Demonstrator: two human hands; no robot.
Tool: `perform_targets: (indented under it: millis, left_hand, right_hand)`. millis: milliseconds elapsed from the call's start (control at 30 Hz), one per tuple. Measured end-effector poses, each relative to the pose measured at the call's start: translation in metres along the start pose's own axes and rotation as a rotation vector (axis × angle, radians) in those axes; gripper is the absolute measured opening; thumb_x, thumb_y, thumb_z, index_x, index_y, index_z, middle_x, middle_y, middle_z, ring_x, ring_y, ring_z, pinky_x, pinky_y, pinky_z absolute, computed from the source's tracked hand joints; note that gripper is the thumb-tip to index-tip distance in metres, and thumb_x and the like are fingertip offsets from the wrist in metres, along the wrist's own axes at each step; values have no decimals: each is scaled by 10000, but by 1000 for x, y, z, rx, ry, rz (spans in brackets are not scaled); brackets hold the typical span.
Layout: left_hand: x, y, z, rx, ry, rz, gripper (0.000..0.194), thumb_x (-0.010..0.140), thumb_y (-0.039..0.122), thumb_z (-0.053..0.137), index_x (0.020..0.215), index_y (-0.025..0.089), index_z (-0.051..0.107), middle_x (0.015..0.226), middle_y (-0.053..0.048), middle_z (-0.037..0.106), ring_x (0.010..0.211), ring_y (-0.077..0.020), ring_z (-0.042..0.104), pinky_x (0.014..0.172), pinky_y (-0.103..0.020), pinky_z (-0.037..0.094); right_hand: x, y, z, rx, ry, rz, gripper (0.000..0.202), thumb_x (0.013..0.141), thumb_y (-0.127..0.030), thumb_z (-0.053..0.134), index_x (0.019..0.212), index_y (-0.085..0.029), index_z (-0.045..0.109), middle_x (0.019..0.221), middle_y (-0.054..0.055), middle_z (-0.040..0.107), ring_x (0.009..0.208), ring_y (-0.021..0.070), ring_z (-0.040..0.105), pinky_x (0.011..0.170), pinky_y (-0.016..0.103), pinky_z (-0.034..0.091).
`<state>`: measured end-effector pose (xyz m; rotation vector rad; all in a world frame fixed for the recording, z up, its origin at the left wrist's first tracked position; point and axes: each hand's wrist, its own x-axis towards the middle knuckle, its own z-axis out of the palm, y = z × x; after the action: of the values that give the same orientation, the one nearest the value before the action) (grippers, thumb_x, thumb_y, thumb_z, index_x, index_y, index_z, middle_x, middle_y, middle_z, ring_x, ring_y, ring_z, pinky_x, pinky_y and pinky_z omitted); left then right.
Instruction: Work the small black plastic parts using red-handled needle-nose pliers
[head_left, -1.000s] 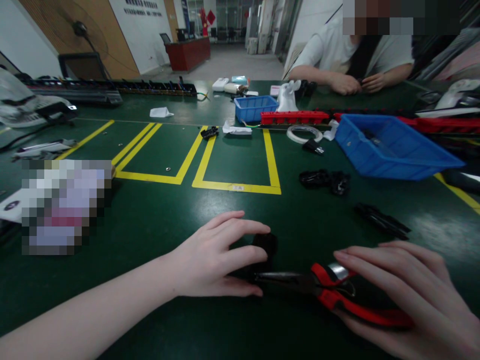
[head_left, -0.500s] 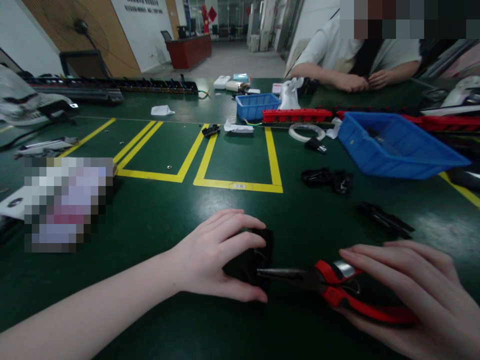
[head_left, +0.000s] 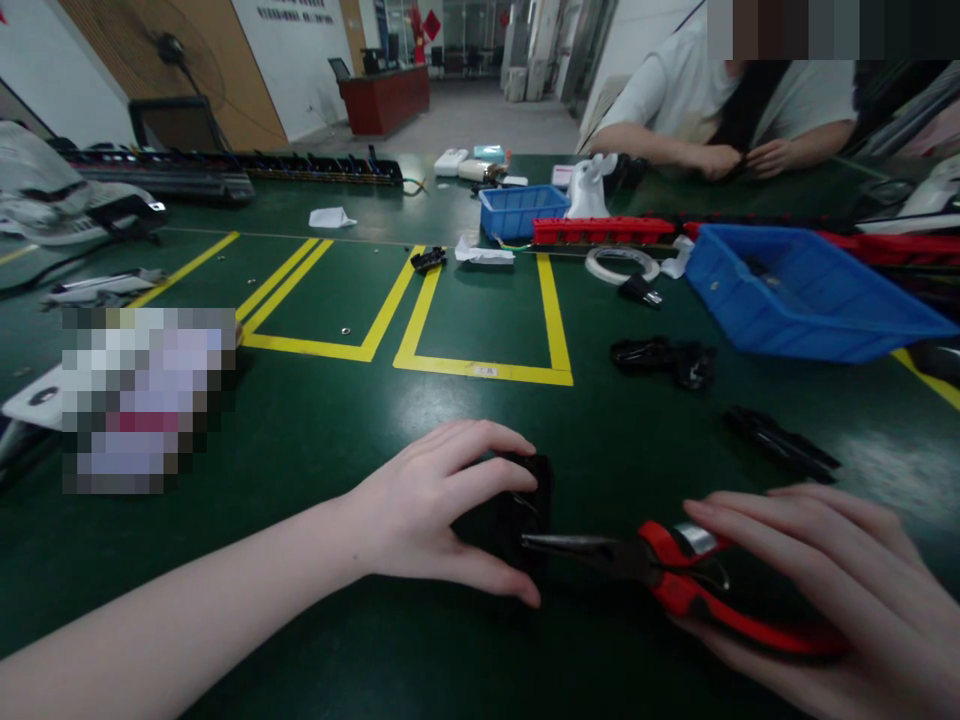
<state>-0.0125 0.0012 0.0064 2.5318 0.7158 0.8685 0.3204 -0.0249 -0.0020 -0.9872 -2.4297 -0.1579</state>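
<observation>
A dark green table (head_left: 315,420) marked with yellow tape fills most of the view, in a room where a person (head_left: 720,100) sits across on the right. Beyond the hands are a large blue bin (head_left: 810,300), a small blue bin (head_left: 525,215), a red strip (head_left: 604,232) and a tape roll (head_left: 596,270); loose black pieces (head_left: 780,443) lie nearer, right of centre. Front and centre, the left hand (head_left: 457,500) arches over a black part (head_left: 538,490), partly covering it, thumb and fingers wide apart; whether they grip it is too dark to tell. The right hand (head_left: 825,560) curls around red-handled pliers (head_left: 654,560). Their long axis runs sideways, nose pointing left at the black part, handles slanting down toward the right.
</observation>
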Motion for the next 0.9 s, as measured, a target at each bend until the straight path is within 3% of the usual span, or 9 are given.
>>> perform_targets:
  millis: [200,400,467,633,900]
  left_hand:
    - [0,2,0,3,-74,-5,442,873,457,677,1168,145,572,1305,-164,563,1212,-267,573,943,-379,563]
    - [2,1,0,-4,-208,-116,454,874,460,671,1188,146,576,1335,-156,535,1188,-263,578,890,-374,583]
    - [3,0,1,5,-244,-140,447,871,462,673,1184,156,583,1329,-141,544,1193,-266,573,946,-417,559]
    - [3,-1,1,68,-229,-125,473,848,517,680,1164,172,608,1279,-105,589,1231,-272,552,1186,-559,292]
    - [5,0,2,103,-220,-85,668,855,536,663,1367,144,485,1438,-147,512,1349,-280,474,1186,-495,327]
  right_hand:
    - [2,3,2,26,-29,-10,641,823,-409,644,1431,-298,475,1105,59,696,876,302,666,766,479,488]
    - [5,6,5,-11,-49,-78,599,831,-401,636,1394,-245,501,1090,74,703,891,284,678,767,469,485]
    - [7,6,5,-9,-45,-85,584,834,-402,633,1383,-247,510,1084,71,709,880,280,684,756,470,484]
    - [10,5,5,-14,-45,-99,574,828,-399,636,1366,-234,523,1076,74,713,860,281,690,745,479,474]
    - [6,4,9,3,-26,-58,558,862,-404,591,1394,-258,508,1090,77,707,872,297,677,764,495,444]
